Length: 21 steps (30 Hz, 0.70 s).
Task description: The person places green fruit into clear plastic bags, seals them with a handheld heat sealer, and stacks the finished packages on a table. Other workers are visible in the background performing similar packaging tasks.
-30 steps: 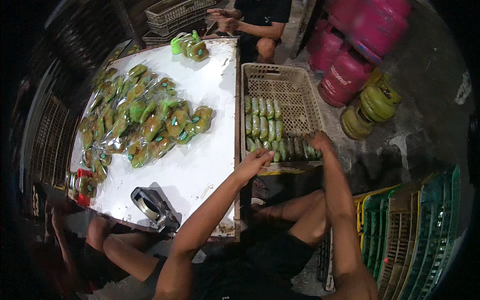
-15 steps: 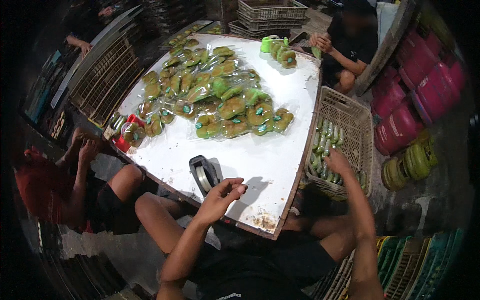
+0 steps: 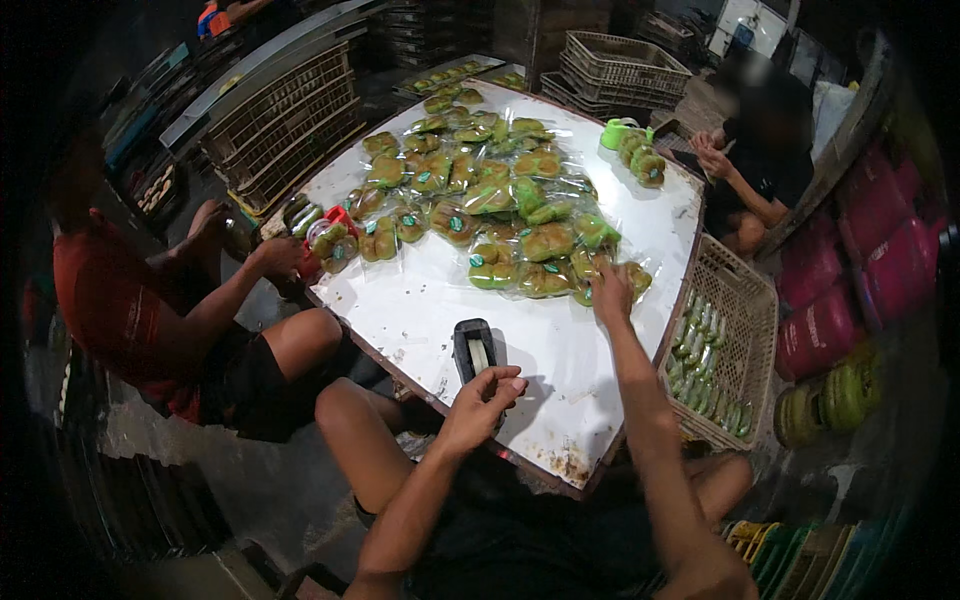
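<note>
My right hand [image 3: 612, 292] reaches across the white table and grips a bag of green-brown buns [image 3: 583, 270] at the pile's near right edge; its fingertips are partly hidden against the bag. My left hand [image 3: 480, 408] hovers at the table's near edge, fingers loosely bent and apart, nothing visible in them. Just beyond it stands a black tape dispenser [image 3: 474, 345] with a pale roll. The pile of buns in clear bags [image 3: 490, 190], several with small green labels, spreads over the table's far half.
Right of the table, a beige plastic crate [image 3: 765, 300] holds rows of green wrapped packs [image 3: 697, 345]. Pink and green gas cylinders [image 3: 822, 340] stand beyond it. One person sits at left by a red holder [image 3: 335, 218], another at far right. Stacked crates [image 3: 625, 65] stand behind.
My right hand has moved from the packs in the crate up and left to the bagged buns. My left hand stays by the tape dispenser. The view has shifted; the left person's hand reaches the red holder.
</note>
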Each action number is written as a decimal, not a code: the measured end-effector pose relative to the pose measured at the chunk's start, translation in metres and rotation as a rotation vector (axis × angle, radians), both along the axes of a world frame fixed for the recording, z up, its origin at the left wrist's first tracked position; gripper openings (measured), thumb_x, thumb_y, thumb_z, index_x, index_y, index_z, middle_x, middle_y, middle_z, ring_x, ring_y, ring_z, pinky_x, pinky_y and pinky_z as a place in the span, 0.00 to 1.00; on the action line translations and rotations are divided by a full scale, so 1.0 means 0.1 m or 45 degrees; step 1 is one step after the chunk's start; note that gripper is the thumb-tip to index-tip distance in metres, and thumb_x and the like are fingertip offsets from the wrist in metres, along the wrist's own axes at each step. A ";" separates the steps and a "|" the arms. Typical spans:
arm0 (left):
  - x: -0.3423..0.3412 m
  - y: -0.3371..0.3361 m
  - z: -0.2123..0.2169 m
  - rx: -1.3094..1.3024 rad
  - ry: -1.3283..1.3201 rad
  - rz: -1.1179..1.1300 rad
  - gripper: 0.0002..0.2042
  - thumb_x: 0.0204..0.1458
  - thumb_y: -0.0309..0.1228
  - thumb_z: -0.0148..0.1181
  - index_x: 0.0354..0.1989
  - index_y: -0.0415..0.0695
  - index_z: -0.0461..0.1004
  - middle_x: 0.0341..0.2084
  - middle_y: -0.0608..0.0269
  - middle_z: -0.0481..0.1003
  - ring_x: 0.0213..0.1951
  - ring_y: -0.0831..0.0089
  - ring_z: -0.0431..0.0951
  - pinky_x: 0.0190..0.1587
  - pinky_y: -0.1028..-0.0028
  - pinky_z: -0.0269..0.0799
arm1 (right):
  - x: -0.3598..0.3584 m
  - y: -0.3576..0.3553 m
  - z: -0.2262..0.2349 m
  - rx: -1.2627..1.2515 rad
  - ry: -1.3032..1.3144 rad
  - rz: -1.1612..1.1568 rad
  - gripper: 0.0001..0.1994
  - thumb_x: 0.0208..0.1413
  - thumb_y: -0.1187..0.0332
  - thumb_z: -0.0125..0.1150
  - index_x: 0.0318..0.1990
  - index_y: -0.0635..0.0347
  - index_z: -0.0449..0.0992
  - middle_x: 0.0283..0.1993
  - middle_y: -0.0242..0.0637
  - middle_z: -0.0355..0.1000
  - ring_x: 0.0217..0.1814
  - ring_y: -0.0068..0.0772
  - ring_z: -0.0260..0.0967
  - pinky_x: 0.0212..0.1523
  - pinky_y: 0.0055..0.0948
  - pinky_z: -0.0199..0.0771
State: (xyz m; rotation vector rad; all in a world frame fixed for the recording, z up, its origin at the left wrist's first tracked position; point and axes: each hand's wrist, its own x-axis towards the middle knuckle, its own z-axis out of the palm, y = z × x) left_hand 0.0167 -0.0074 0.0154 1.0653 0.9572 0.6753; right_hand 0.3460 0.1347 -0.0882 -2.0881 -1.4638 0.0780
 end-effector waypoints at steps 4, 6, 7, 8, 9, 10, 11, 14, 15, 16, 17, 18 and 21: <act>-0.04 -0.03 -0.01 -0.204 -0.017 0.287 0.24 0.60 0.42 0.61 0.56 0.36 0.70 0.44 0.60 0.76 0.47 0.75 0.74 0.50 0.73 0.70 | -0.75 -1.02 0.19 0.365 0.350 0.142 0.14 0.50 0.70 0.69 0.43 0.63 0.75 0.52 0.42 0.69 0.52 0.44 0.70 0.52 0.37 0.72; -0.05 0.00 -0.03 -0.359 -0.295 0.361 0.23 0.59 0.40 0.62 0.56 0.36 0.71 0.44 0.59 0.77 0.47 0.74 0.75 0.50 0.71 0.71 | -1.03 -1.59 0.33 0.286 0.661 0.765 0.21 0.47 0.72 0.72 0.49 0.60 0.73 0.53 0.40 0.68 0.55 0.39 0.70 0.52 0.36 0.72; -0.07 0.00 -0.07 -0.434 -0.427 0.395 0.22 0.59 0.39 0.62 0.55 0.36 0.71 0.44 0.59 0.77 0.46 0.73 0.76 0.50 0.70 0.72 | -1.20 -1.83 0.53 0.126 1.090 0.831 0.26 0.45 0.70 0.74 0.53 0.59 0.71 0.56 0.39 0.67 0.56 0.39 0.69 0.53 0.37 0.73; -0.08 0.00 -0.09 -0.392 -0.428 0.349 0.21 0.59 0.38 0.62 0.55 0.37 0.71 0.44 0.59 0.77 0.45 0.73 0.76 0.49 0.70 0.73 | -1.28 -2.02 0.69 -0.021 1.506 0.873 0.31 0.44 0.69 0.75 0.58 0.59 0.69 0.58 0.39 0.66 0.58 0.39 0.68 0.54 0.39 0.73; -0.12 0.01 -0.13 -0.352 -0.430 0.307 0.20 0.59 0.37 0.63 0.54 0.37 0.72 0.43 0.59 0.77 0.45 0.72 0.77 0.48 0.69 0.73 | -1.17 -2.05 0.39 0.067 1.333 0.872 0.42 0.41 0.65 0.78 0.65 0.62 0.62 0.61 0.42 0.64 0.59 0.42 0.68 0.55 0.39 0.73; -0.13 0.01 -0.11 -0.312 -0.439 0.266 0.20 0.59 0.37 0.63 0.54 0.37 0.72 0.43 0.59 0.78 0.44 0.71 0.78 0.48 0.69 0.74 | -1.14 -2.07 0.44 0.125 1.421 0.790 0.44 0.41 0.64 0.78 0.66 0.63 0.60 0.62 0.43 0.63 0.59 0.42 0.68 0.55 0.39 0.72; -0.14 -0.01 -0.07 -0.270 -0.323 0.180 0.19 0.57 0.35 0.65 0.52 0.37 0.74 0.42 0.60 0.78 0.41 0.73 0.79 0.46 0.72 0.75 | -1.11 -2.06 0.50 0.182 1.508 0.709 0.45 0.41 0.63 0.78 0.67 0.63 0.58 0.62 0.44 0.63 0.59 0.42 0.67 0.55 0.40 0.72; -0.12 -0.13 -0.01 -0.029 -0.113 -0.183 0.19 0.56 0.36 0.66 0.51 0.37 0.75 0.41 0.61 0.79 0.41 0.74 0.78 0.45 0.73 0.74 | -1.05 -1.99 0.72 0.226 1.375 0.702 0.45 0.45 0.64 0.77 0.68 0.63 0.55 0.55 0.40 0.66 0.52 0.32 0.68 0.50 0.31 0.72; -0.12 -0.15 -0.05 -0.017 -0.016 -0.317 0.20 0.56 0.37 0.67 0.51 0.37 0.75 0.41 0.61 0.79 0.41 0.75 0.78 0.46 0.73 0.74 | -1.08 -1.95 0.78 0.140 1.242 0.705 0.43 0.46 0.64 0.77 0.67 0.63 0.57 0.52 0.38 0.67 0.48 0.29 0.69 0.47 0.28 0.72; -0.11 -0.18 -0.03 0.031 0.018 -0.397 0.19 0.55 0.36 0.67 0.51 0.37 0.76 0.41 0.62 0.79 0.42 0.75 0.77 0.47 0.73 0.73 | -1.13 -1.92 0.85 0.053 1.104 0.714 0.41 0.46 0.65 0.76 0.66 0.63 0.59 0.49 0.35 0.68 0.43 0.26 0.70 0.44 0.26 0.73; -0.09 -0.19 -0.01 0.082 0.053 -0.478 0.19 0.54 0.34 0.68 0.50 0.37 0.76 0.41 0.63 0.78 0.43 0.75 0.76 0.47 0.72 0.72 | -1.27 -1.93 1.00 0.032 0.932 0.574 0.31 0.45 0.55 0.76 0.53 0.63 0.74 0.33 0.31 0.72 0.30 0.23 0.68 0.32 0.29 0.71; -0.07 -0.21 0.00 0.133 0.088 -0.558 0.18 0.53 0.33 0.69 0.49 0.38 0.77 0.41 0.63 0.78 0.44 0.75 0.75 0.48 0.72 0.71 | -1.35 -1.91 1.05 -0.040 0.685 0.523 0.18 0.49 0.57 0.73 0.37 0.63 0.79 0.26 0.30 0.70 0.26 0.22 0.64 0.30 0.28 0.68; -0.14 -0.28 -0.01 -0.009 -0.233 -0.499 0.30 0.60 0.51 0.55 0.57 0.35 0.70 0.48 0.52 0.76 0.47 0.69 0.77 0.53 0.69 0.72 | -1.35 -2.01 0.94 0.146 1.077 0.637 0.10 0.56 0.67 0.68 0.29 0.64 0.75 0.22 0.26 0.65 0.25 0.16 0.60 0.24 0.23 0.60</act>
